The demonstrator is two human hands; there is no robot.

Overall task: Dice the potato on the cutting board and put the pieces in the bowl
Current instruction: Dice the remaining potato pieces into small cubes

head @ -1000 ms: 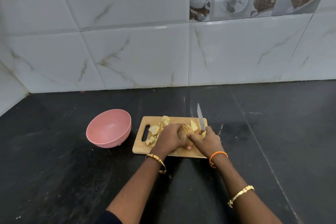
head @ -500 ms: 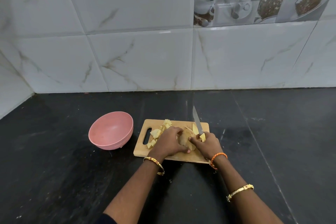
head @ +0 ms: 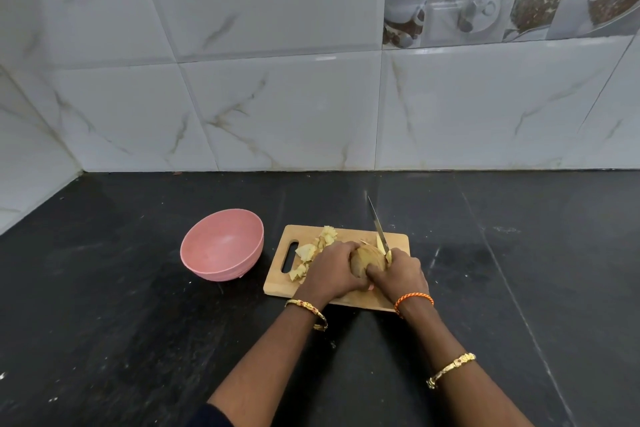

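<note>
A wooden cutting board lies on the black counter. On it my left hand grips a brown potato. My right hand holds a knife by its hidden handle, with the blade pointing away and its edge down at the potato's right side. Several pale cut pieces lie on the left half of the board, and one slice stands next to the blade. A pink bowl sits left of the board with nothing visible inside.
The black counter stretches to both sides of the board. A white marbled tile wall closes it off behind and at the far left.
The blade has tilted and shifted a little left along the potato. Both hands stay on the board; the camera has tipped slightly.
</note>
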